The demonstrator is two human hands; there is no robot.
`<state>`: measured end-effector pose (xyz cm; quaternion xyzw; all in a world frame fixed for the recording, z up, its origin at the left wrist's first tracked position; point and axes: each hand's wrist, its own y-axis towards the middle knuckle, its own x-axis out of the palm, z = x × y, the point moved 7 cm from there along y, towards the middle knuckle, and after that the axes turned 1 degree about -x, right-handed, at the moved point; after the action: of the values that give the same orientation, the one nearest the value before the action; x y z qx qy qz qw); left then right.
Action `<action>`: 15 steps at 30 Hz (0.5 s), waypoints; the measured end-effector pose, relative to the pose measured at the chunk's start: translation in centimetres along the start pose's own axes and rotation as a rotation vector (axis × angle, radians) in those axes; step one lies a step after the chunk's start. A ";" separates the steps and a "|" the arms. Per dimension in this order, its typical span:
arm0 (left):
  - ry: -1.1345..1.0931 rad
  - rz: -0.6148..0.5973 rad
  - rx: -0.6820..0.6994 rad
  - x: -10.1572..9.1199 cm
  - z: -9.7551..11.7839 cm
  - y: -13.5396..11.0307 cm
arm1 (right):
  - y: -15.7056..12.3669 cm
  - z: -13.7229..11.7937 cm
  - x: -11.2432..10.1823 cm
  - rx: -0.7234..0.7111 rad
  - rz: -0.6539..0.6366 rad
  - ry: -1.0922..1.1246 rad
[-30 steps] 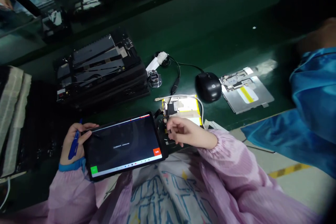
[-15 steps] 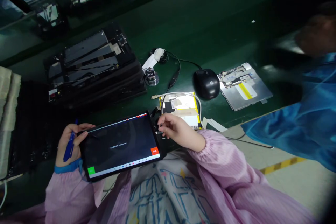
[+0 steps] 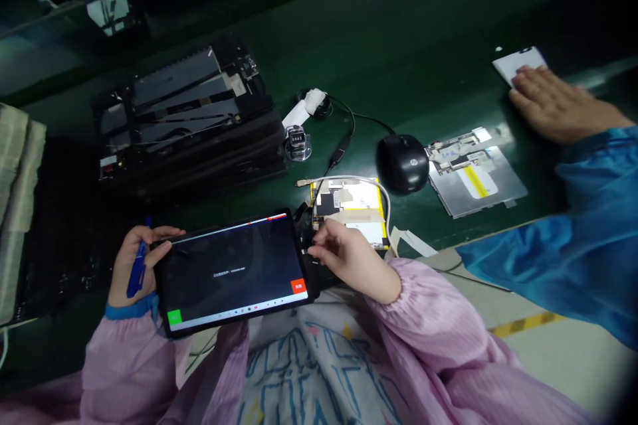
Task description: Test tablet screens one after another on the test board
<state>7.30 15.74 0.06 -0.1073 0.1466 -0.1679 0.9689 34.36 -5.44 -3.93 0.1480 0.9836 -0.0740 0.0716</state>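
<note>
A tablet [image 3: 234,279] with a lit dark screen is tilted up over the table's near edge. On the screen are a line of small text, a green square at lower left and a red one at lower right. My left hand [image 3: 134,262] grips its upper left edge, with a blue pen [image 3: 137,272] also tucked between the fingers. At the tablet's right side, my right hand [image 3: 349,254] has thumb and fingers closed together beside dark cable ends; what they pinch is too small and dark to make out. Just beyond lies a yellow-edged board-like part [image 3: 356,196] under a white cable [image 3: 383,192].
Dark tablet-like units are stacked [image 3: 189,126] at left. A black mouse [image 3: 403,163] sits beside a silver metal panel [image 3: 478,176]. A small counter [image 3: 298,139] stands near coiled cable. At right, a co-worker's hand [image 3: 558,103] rests on a white card-like piece [image 3: 521,63].
The co-worker's hand has come further over the table at right, and a white piece now shows under it. My hands keep their hold while the whole view shifts slightly.
</note>
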 end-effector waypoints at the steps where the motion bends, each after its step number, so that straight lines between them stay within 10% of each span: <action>1: -0.013 -0.004 0.006 -0.2 -0.2 0.1 | 0.1 0.0 0.1 -0.007 0.000 -0.025; 15: -0.080 -0.137 0.165 -0.4 -0.6 0.1 | -0.6 0.5 1.0 0.030 -0.014 -0.104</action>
<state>6.76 15.88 -0.42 -0.0437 0.0860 -0.2410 0.9657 33.28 -5.76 -4.52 0.1382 0.9783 -0.0970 0.1198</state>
